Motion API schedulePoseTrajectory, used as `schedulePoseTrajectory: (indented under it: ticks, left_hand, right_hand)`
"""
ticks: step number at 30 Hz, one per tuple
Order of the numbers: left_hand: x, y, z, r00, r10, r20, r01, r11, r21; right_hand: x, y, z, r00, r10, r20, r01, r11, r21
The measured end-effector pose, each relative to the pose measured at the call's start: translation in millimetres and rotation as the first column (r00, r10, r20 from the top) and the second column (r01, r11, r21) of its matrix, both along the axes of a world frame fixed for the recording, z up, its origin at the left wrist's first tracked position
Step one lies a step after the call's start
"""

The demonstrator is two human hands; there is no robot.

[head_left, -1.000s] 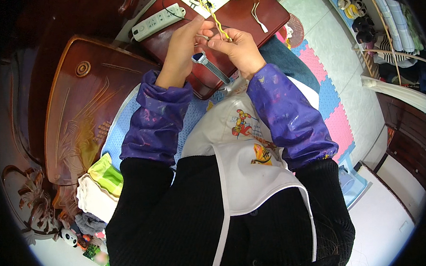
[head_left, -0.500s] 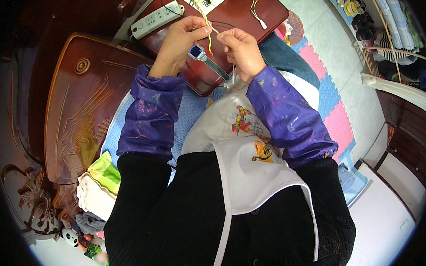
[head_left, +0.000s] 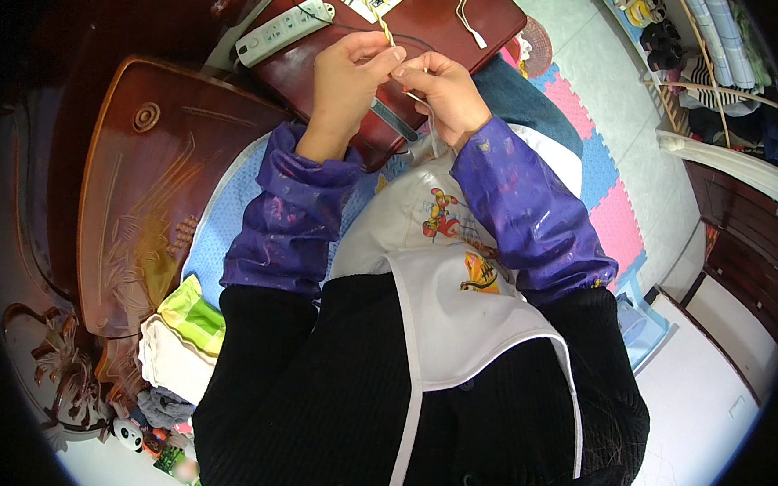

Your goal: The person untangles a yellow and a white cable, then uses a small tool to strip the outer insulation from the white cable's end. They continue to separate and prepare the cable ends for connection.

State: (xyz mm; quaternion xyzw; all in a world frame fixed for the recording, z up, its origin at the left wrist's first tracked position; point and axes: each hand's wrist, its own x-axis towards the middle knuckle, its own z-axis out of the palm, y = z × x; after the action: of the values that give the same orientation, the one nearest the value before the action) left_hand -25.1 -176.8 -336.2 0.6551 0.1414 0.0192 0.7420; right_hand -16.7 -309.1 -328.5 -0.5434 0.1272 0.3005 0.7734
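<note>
Head view: both hands up at the table
Left hand (head_left: 345,82): pinching twisted cord (head_left: 384,28)
Right hand (head_left: 441,95): pinching same cord, just below
Power strip (head_left: 283,28): left of grip

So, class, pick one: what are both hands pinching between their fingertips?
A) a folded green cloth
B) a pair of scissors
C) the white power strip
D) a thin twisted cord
D: the left hand and right hand meet on the thin twisted cord, which runs up over the dark red table.
</note>
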Motion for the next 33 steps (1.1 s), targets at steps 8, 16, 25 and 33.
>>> schedulePoseTrajectory:
  ticks: [8, 16, 25, 33]
  left_hand:
    - [2.6, 7.4, -0.3, 1.0, -0.026, 0.001, 0.026, 0.997, -0.078]
    - [3.3, 26.4, -6.6, 0.971, -0.232, -0.053, 0.22, 0.96, -0.175]
    - [2.4, 23.6, -3.9, 0.965, -0.242, -0.105, 0.206, 0.94, -0.273]
    - [0.3, 18.0, -5.6, 0.983, -0.182, 0.03, 0.18, 0.983, 0.039]
  right_hand:
    - [-1.7, 2.9, -8.2, 0.997, 0.027, -0.073, -0.025, 0.999, 0.032]
    - [-5.1, -7.4, -7.2, 0.998, 0.05, -0.041, -0.044, 0.989, 0.143]
    - [-0.5, -5.1, -11.1, 0.988, 0.1, 0.122, -0.121, 0.977, 0.177]
    - [4.7, -0.6, -9.4, 0.992, 0.107, 0.062, -0.106, 0.994, -0.019]
